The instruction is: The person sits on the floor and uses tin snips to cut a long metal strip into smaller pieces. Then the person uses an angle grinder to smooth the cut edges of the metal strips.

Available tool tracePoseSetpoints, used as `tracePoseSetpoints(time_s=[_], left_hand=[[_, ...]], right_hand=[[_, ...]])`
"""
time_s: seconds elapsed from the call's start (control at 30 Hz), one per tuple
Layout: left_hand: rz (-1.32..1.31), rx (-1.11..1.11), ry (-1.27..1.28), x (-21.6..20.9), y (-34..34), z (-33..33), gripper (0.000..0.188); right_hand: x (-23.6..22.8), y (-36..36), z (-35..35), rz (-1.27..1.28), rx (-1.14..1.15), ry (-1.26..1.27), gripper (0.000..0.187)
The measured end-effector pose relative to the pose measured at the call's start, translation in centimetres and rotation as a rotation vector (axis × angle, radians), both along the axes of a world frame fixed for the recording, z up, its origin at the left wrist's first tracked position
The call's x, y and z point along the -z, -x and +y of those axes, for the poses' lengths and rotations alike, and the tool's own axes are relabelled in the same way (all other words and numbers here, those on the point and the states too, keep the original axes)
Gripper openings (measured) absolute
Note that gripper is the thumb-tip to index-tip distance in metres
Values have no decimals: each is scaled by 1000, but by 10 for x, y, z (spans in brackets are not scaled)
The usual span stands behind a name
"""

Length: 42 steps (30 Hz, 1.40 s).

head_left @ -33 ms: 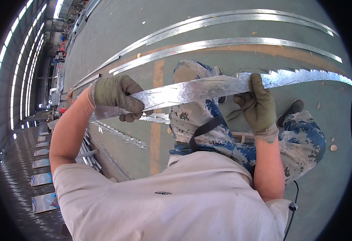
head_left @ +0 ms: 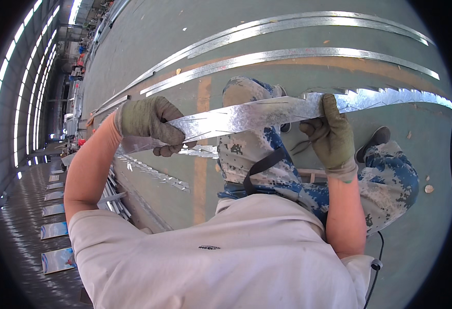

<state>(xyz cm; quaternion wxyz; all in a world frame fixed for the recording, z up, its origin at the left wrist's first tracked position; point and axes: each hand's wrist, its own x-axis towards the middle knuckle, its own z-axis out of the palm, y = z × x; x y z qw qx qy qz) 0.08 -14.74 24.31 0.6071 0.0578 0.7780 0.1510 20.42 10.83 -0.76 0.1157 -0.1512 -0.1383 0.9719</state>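
Above the camouflage trousers (head_left: 385, 180), holding a long shiny metal strip (head_left: 251, 116) crosswise, showing a jagged upper edge toward the right. Gripping it toward the left with the gloved left hand (head_left: 151, 123), clamping the curled fingers together on the metal. Gripping it farther right with the gloved right hand (head_left: 334, 140), laying one digit across the face and clamping there; not seeing the contact behind. Seeing flat metal strips (head_left: 287, 53) lying beyond the trousers on the green floor (head_left: 421, 149). Also seeing jagged metal pieces (head_left: 159, 176) lying at left, near an orange floor line (head_left: 200, 180), and a dark strap (head_left: 264, 166) lying across the trousers, below the held strip.
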Motion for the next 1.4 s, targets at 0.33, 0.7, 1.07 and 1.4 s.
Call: tracePoseSetpoints(time_s=[0.33, 0.7, 1.07, 1.4], left_hand=[[19, 15, -9, 0, -6, 7, 21], [4, 25, -4, -1, -5, 3, 19], [37, 13, -21, 2, -8, -1, 15], [78, 71, -24, -5, -15, 4, 17]], right_hand=[[2, 1, 2, -5, -14, 3, 32], [10, 0, 1, -17, -42, -55, 28], [15, -3, 0, 19, -7, -1, 29], [19, -3, 1, 12, 1, 8, 27]])
